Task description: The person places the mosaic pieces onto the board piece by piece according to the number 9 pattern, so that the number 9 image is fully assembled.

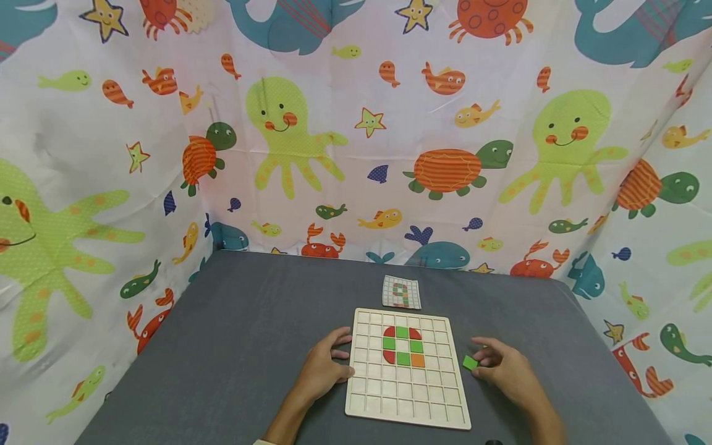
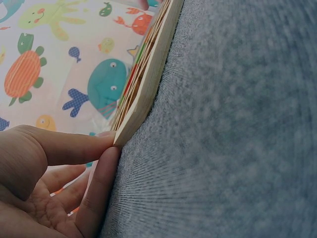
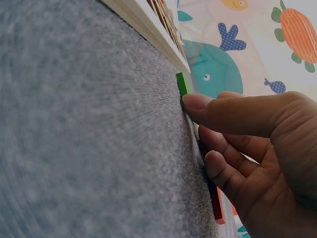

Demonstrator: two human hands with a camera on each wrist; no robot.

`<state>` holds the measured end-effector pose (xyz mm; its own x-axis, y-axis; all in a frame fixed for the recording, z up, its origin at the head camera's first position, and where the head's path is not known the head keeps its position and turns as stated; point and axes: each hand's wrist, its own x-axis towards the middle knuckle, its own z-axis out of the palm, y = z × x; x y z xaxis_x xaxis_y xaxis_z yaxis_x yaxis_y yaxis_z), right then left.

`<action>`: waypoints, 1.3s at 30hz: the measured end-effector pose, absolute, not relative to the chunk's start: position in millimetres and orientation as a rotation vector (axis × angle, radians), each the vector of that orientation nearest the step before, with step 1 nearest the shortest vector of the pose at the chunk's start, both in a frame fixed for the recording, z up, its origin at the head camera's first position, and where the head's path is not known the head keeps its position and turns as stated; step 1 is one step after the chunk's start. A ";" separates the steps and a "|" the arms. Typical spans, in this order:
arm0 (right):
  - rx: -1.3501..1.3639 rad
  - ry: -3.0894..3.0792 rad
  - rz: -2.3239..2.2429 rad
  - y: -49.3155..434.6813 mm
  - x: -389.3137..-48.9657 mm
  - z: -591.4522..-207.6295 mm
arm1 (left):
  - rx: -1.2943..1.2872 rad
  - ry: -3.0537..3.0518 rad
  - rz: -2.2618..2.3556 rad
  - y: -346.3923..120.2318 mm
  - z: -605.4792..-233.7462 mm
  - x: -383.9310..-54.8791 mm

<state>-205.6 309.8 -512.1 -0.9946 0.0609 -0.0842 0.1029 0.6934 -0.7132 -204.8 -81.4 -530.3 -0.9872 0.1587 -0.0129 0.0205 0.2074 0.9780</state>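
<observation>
A pale wooden grid board (image 1: pixel 406 394) lies on the grey table, with red rounded pieces (image 1: pixel 389 356), green square tiles (image 1: pixel 402 332) and an orange square tile (image 1: pixel 418 360) set in its cells. My left hand (image 1: pixel 325 364) is at the board's left side; the left wrist view shows thumb and index finger pinching its edge (image 2: pixel 143 101). Right of the board, my right hand (image 1: pixel 507 371) holds a loose green square tile (image 1: pixel 470 363) by thumb and fingers, low at the table surface. In the right wrist view a red piece (image 3: pixel 218 206) shows beneath the other fingers, mostly hidden.
Behind the board lies a small printed card (image 1: pixel 402 292) with a coloured grid pattern. A small dark object (image 1: pixel 493 442) pokes in at the bottom edge. Cloth printed with sea animals (image 1: pixel 311 222) hangs round the back and sides of the grey table (image 1: pixel 250 321).
</observation>
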 end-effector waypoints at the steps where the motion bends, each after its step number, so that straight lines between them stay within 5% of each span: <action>1: 0.141 2.839 -1.203 309.7 -205.9 -512.1 | 0.175 2.352 1.904 -81.3 -530.3 -204.9; 39: -0.228 2.713 -1.494 265.5 -201.0 -497.0 | 0.179 2.360 1.884 -80.5 -528.1 -204.9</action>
